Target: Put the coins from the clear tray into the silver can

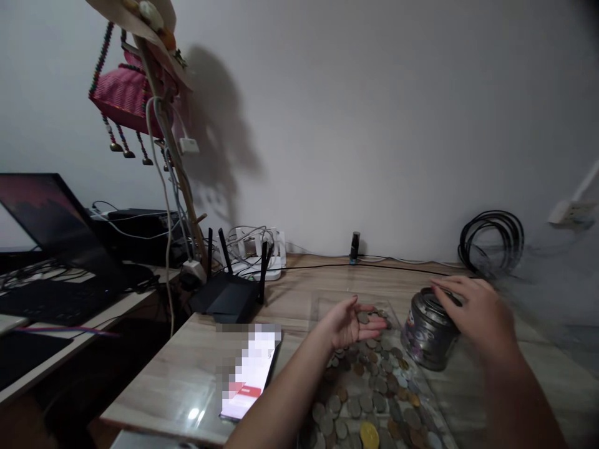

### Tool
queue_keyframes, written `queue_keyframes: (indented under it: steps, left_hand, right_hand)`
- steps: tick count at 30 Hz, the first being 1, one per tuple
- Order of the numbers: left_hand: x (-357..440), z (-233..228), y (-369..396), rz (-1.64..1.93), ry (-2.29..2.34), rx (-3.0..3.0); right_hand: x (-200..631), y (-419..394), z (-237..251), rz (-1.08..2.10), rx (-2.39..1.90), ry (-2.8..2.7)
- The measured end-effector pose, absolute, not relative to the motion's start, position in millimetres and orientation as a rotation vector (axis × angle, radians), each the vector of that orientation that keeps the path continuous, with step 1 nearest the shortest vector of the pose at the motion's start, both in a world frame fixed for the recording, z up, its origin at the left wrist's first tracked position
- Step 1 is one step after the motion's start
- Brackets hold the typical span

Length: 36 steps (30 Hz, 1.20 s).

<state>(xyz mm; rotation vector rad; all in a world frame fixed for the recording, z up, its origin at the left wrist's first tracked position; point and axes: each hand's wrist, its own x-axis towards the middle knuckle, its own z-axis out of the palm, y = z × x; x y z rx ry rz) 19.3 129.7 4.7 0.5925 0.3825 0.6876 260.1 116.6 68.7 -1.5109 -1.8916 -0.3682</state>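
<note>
Metal coins (369,399) heaped near on wooden table (187,368); my left hand (349,324) cupped wide, holding few; right hand (472,308) open over round silver tin (428,330).

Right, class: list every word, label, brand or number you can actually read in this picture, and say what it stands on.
None can be read.
Tin under the right hand: a coloured printed label, too blurred to read.
Phone on the table: screen pixelated, no text legible.
Coins under the left hand: markings too small.
Router and laptop: no readable marking.
</note>
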Motion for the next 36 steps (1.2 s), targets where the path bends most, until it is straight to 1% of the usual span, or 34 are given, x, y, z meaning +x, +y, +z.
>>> queue_keyframes:
  steps: [1, 5, 9, 11, 13, 15, 17, 20, 23, 26, 29, 31, 33, 34, 36]
  left_hand:
    - [19.0, 5.4, 129.2, 0.685, 0.354, 0.589]
    - [18.1, 8.0, 126.8, 0.713, 0.232, 0.586]
    - [18.0, 9.1, 124.6, 0.718, 0.215, 0.62]
    - [18.1, 8.9, 124.1, 0.711, 0.219, 0.643]
    - [18.1, 8.0, 124.3, 0.699, 0.231, 0.67]
    - [17.8, 6.5, 125.7, 0.702, 0.278, 0.703]
    - [16.8, 4.7, 128.2, 0.729, 0.355, 0.725]
    - [14.1, 3.1, 133.3, 0.813, 0.499, 0.687]
    - [10.5, 2.9, 137.8, 0.929, 0.699, 0.673]
    - [6.2, 2.5, 141.0, 1.036, 0.845, 0.799]
    - [0.6, 0.2, 145.0, 1.103, 1.042, 1.053]
    - [-3.8, -2.6, 148.5, 1.162, 1.271, 1.307]
    - [-8.0, -6.2, 152.3, 1.219, 1.468, 1.536]
    - [-9.9, -8.2, 154.1, 1.237, 1.521, 1.604]
    - [-12.7, -12.2, 157.5, 1.241, 1.554, 1.645]
  right_hand:
    - [244.1, 109.9, 71.3, -0.34, -1.453, -1.948]
    - [182.3, 92.4, 63.1, -0.044, -1.195, -2.405]
    - [157.7, 91.4, 48.7, -0.024, -1.2, -2.435]
    - [162.9, 92.2, 50.3, -0.063, -1.168, -2.405]
    - [179.3, 93.2, 57.7, -0.172, -1.143, -2.298]
    - [205.4, 96.6, 66.8, -0.342, -1.226, -2.088]
    - [236.2, 104.1, 72.6, -0.475, -1.402, -1.891]
    - [275.0, 120.3, 70.1, -0.455, -1.649, -1.857]
    - [291.3, 129.7, 63.7, -0.397, -1.752, -1.902]
    - [284.4, 122.2, 67.3, -0.42, -1.723, -1.901]
    - [254.5, 106.6, 72.8, -0.455, -1.534, -1.796]
    - [223.5, 102.9, 66.0, -0.299, -1.409, -1.914]
    - [190.4, 109.4, 47.9, 0.003, -1.387, -2.238]
    - [175.9, 116.0, 36.0, 0.113, -1.445, -2.372]
    - [154.8, 132.7, 11.9, 0.2, -1.642, -2.469]
